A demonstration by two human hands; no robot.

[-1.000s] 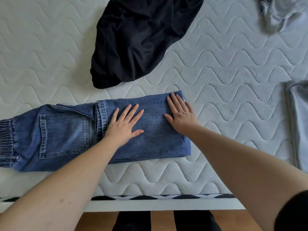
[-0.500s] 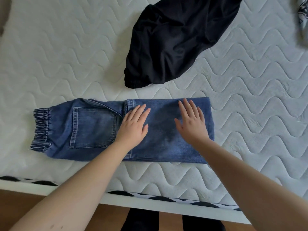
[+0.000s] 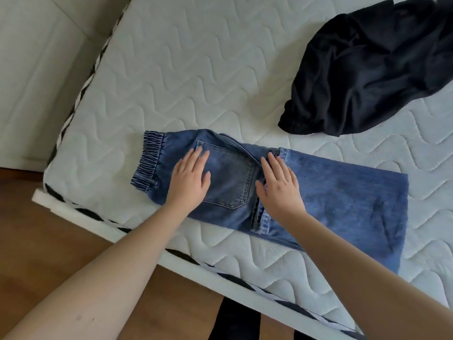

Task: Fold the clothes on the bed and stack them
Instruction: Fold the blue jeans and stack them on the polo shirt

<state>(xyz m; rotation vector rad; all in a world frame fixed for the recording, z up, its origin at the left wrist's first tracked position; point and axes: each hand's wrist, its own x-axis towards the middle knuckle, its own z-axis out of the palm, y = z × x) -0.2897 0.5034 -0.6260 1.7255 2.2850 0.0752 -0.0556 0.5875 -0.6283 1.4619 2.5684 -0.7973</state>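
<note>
— Two hands lie on the blue jeans (image 3: 343, 200) in the head view, am I right?

— Yes; the left hand (image 3: 190, 179) rests flat near the centre-left of the frame, fingers straight and together, grasping nothing; its fingertips reach the upper left corner of the back pocket (image 3: 229, 179), and its thumb lies on the pocket itself.

— And the other?

— The right hand (image 3: 279, 186) sits just right of that pocket, also released and flat, fingers straight and slightly spread; it presses on the spot where a folded-over layer of denim meets the seat of the jeans.

— Where do the jeans lie?

— Across the middle of the frame, slanting from centre-left down to lower right, on the white quilted mattress (image 3: 196, 77) and close to its near edge; the elastic waistband (image 3: 148, 160) is at their left end; the right part is a flat doubled panel.

— Anything else on the bed?

— A black garment (image 3: 372, 72) lies crumpled in the upper right, apart from the jeans; its gathered cuff points toward them.

— Below the bed?

— A wooden floor (image 3: 49, 229) fills the lower left; a black-and-white patterned strip (image 3: 181, 253) runs along the mattress edge; dark trouser legs (image 3: 235, 322) show at the bottom centre.
</note>
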